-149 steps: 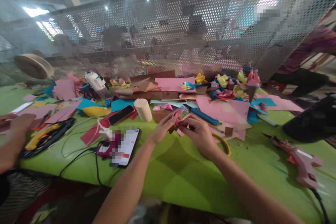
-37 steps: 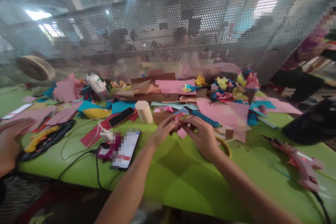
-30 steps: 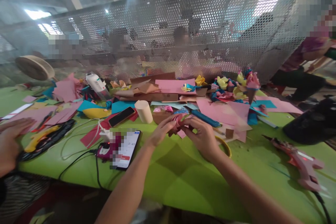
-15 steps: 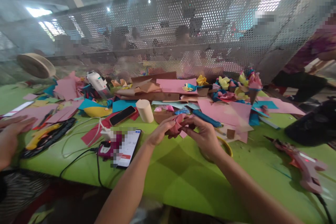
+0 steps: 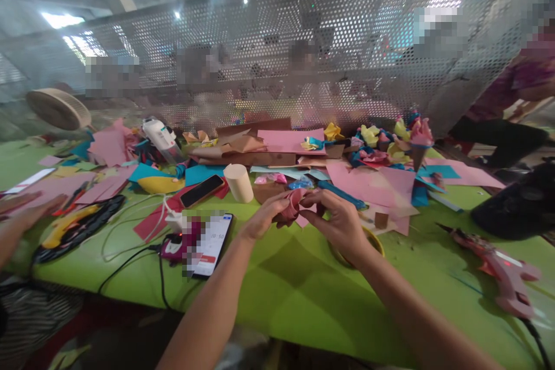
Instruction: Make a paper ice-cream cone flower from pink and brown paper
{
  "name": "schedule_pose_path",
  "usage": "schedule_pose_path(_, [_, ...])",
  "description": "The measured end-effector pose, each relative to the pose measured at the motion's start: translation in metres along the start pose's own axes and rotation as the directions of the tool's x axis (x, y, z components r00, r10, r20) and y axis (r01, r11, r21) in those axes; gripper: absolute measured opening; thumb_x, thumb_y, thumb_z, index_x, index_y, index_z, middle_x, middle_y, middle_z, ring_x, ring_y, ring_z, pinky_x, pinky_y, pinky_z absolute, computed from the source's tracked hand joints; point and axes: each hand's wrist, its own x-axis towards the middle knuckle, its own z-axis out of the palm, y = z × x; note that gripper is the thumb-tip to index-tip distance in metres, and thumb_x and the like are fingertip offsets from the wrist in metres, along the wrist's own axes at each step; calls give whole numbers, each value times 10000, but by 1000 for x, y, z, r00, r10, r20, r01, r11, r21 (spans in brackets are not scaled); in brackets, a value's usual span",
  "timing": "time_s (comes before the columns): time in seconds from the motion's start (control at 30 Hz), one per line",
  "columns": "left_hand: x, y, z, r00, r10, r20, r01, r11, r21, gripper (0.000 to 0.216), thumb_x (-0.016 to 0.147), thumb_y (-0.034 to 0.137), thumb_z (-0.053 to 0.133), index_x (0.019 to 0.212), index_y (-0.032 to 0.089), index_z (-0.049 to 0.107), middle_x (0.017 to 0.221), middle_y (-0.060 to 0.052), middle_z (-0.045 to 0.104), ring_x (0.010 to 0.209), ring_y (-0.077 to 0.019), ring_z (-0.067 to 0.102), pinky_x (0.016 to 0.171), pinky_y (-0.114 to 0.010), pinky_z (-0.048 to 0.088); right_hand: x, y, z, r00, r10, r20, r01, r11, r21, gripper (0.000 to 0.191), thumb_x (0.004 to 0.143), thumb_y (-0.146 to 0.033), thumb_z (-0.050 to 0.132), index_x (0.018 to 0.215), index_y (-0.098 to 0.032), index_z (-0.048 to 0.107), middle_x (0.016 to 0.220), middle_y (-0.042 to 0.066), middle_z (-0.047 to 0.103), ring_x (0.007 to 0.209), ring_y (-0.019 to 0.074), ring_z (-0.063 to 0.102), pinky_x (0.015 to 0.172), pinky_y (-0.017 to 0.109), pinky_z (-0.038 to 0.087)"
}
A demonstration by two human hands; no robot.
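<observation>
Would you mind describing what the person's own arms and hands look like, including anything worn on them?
Both forearms are bare up to the bottom edge of the picture, with no sleeves in view. The left hand and right hand wear no gloves, and no watch, bracelet or ring can be made out on either. Fingernail detail is too small to tell.

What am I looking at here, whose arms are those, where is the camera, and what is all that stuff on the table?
The camera sits on a person's head, looking forward and down, so the two bare arms are that person's own. The left hand and right hand together pinch a small pink paper piece above a green table. Around it lie coloured paper sheets, a phone with a lit screen, a dark phone, a cream paper roll and a pink glue gun. Another person's hand rests at far left.
</observation>
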Motion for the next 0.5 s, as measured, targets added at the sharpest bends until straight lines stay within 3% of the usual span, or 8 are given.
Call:
schedule_pose_path(0.27, [-1, 6, 6, 991, -58, -118, 70, 993, 98, 631, 843, 514, 547, 1323, 104, 581, 658, 6, 542, 546, -97, 420, 494, -228, 280, -1, -1, 2, 999, 3, 41, -4, 1000, 22, 115, 915, -263, 609, 929, -239, 720, 883, 50, 714, 809, 201, 662, 723, 313, 522])
schedule_pose_path(0.5, [-1, 4, 3, 999, -35, -11, 35, 998, 43, 597, 886, 484, 497, 1351, 115, 555, 677, 0, 518, 544, -95, 410, 471, -219, 259, -1, 7, 4, 1000, -14, -3, 14, 1000, 5, 134, 909, -230, 599, 862, -238, 724, 877, 62, 716, 825, 210, 677, 739, 317, 537])
